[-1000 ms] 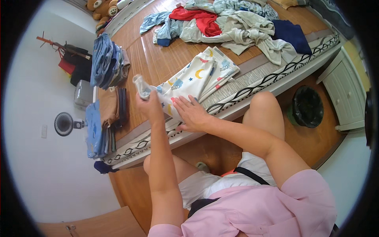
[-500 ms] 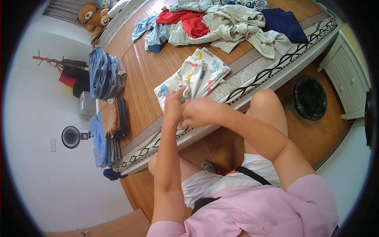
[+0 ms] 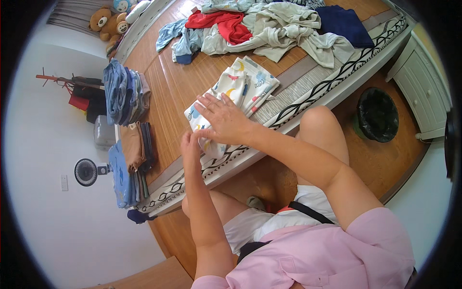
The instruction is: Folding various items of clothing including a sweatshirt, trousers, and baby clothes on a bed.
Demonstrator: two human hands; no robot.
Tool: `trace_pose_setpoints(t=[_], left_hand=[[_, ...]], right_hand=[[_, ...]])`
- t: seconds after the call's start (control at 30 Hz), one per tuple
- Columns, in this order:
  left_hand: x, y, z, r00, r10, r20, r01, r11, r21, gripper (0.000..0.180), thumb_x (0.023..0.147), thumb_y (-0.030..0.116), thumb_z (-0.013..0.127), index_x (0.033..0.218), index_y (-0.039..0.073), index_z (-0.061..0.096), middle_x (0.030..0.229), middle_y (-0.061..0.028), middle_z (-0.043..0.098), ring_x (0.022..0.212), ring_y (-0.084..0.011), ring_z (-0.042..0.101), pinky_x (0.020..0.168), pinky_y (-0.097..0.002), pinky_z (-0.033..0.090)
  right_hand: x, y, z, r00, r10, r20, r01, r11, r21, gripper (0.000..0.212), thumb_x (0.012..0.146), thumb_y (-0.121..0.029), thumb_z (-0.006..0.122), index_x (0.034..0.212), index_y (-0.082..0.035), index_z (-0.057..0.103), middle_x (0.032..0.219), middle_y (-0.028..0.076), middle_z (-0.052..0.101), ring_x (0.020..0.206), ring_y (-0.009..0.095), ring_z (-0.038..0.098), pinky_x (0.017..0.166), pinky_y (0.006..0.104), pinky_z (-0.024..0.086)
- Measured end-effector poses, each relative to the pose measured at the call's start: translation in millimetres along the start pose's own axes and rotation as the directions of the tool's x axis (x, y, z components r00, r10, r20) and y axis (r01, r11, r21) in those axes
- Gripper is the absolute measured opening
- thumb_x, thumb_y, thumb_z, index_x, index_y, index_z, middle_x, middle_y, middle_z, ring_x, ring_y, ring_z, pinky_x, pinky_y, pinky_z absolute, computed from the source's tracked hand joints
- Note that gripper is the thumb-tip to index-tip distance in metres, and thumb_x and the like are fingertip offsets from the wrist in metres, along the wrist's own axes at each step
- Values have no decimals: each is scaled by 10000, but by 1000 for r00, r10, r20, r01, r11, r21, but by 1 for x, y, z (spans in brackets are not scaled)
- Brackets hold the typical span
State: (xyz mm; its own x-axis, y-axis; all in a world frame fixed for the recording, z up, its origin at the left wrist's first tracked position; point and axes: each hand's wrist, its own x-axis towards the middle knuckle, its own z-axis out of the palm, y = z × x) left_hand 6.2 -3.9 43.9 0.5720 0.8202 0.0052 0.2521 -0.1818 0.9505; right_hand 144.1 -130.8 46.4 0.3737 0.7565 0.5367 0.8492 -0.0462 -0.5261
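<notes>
A white garment printed with moons and other coloured shapes lies partly folded near the bed's front edge. Its far right section is spread in flat layers. My right hand rests palm down across the near part of the fabric, fingers extended and apart. At the cloth's near left edge, my left hand is closed, its fingertips against the fabric. The thumb of the right hand reaches close to the left one. Some of the cloth hangs toward the edge below my right palm.
A loose heap of clothes, with a red piece and a navy piece, lies farther back. Folded stacks stand at the left, brown trousers among them. A black-lined bin and white cabinet are right.
My right hand has gone from a blurred, curled pose beside the left hand to lying flat on the garment. The left hand has shifted left and nearer along the cloth's edge.
</notes>
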Motion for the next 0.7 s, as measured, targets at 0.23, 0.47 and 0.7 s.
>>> trace_pose_setpoints(t=[0.23,0.47,0.7], left_hand=[[4,6,16,901,-405,155,405,914,33,411,828,225,682,1123,-38,569,930,-98,646,720,-178,656,576,-314,537],[13,-5,9,912,-401,85,401,916,14,407,782,208,726,1062,-44,573,910,-110,649,702,-184,661,531,-310,525],[15,4,19,909,-412,59,406,909,94,305,826,208,670,1013,-19,586,851,-87,646,661,-173,648,523,-313,530]], right_hand=[[-17,29,24,992,-41,118,55,992,-116,726,922,-585,407,1419,-56,389,1510,110,331,1420,261,257,1125,568,151],[-5,13,23,973,75,220,-37,984,-173,718,944,-608,305,1432,-88,383,1522,76,321,1434,216,226,1145,555,92],[-7,33,31,935,177,308,-119,973,-197,723,930,-616,340,1445,-109,373,1532,63,304,1442,215,197,1146,563,88]])
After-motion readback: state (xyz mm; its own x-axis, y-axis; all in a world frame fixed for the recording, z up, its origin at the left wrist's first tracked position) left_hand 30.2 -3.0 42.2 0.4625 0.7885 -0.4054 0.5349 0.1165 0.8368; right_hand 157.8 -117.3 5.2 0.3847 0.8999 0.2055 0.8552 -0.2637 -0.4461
